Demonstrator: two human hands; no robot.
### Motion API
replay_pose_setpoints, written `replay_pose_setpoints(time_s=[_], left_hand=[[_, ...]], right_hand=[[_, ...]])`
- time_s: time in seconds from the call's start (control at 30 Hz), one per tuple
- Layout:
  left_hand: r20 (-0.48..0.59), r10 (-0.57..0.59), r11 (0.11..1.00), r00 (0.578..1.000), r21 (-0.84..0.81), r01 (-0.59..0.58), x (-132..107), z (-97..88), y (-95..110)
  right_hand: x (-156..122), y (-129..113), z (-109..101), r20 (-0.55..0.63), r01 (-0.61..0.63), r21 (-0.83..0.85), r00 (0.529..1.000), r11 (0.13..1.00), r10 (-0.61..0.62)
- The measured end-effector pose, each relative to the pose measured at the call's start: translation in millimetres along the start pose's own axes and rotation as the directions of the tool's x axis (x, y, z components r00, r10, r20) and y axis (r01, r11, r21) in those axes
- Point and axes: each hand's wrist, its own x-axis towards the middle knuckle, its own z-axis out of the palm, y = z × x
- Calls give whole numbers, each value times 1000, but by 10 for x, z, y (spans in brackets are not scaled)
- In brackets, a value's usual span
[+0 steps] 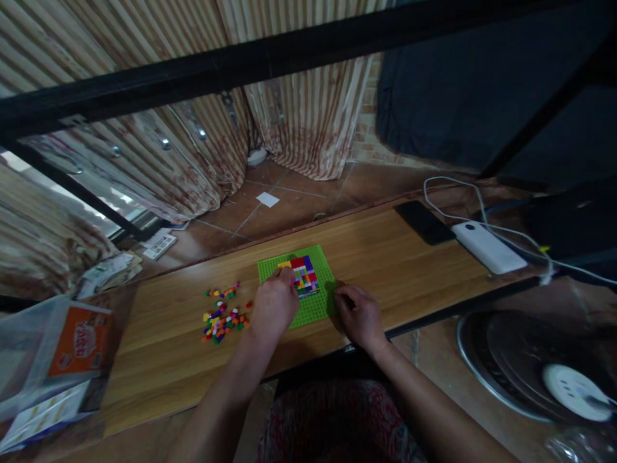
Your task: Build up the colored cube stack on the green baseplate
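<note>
A green studded baseplate (pixel 315 314) lies on the wooden table, with a square patch of multicoloured toy bricks (pixel 305 275) built on it. My left hand (pixel 277 297) reaches over the plate's left side, fingers pinched together at the left edge of the brick patch. What is between those fingertips, if anything, is hidden. At the plate's right edge, my right hand (pixel 360 316) rests with its fingers curled and thumb close to the index finger. Whether it grips something small cannot be made out. Loose small bricks (pixel 222 323) in several colours are scattered left of my left hand.
On the table's right are a black phone (pixel 424 222) and a white power bank (pixel 489 247) with a white cable (pixel 511 230). A clear plastic bin (pixel 29 360) stands beyond the left end. A dark metal bar (pixel 193 80) crosses in front of striped curtains.
</note>
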Motion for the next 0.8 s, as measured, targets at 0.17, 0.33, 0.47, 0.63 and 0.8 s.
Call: replay_pose_setpoints(time_s=[0.17,0.33,0.47,0.63,0.8], left_hand=[[-40,-97,959,994,-271,83,0,33,-76],[-67,-129,891,989,-447,85,-59,72,-172],[-51,-197,795,979,-593,129,-129,103,-219],[-72,-332,623,941,-766,161,-142,236,-221],[-73,-407,576,910,-794,195,-76,393,-221]], right_hand=[[-9,31,11,3,10,-26,1000,1000,-10],[-8,24,11,-4,2,-32,1000,999,-2],[-6,7,0,-14,0,-32,1000,999,0],[-8,11,-15,-5,7,-38,1000,999,-7],[-15,17,-22,-4,0,-35,1000,999,0]])
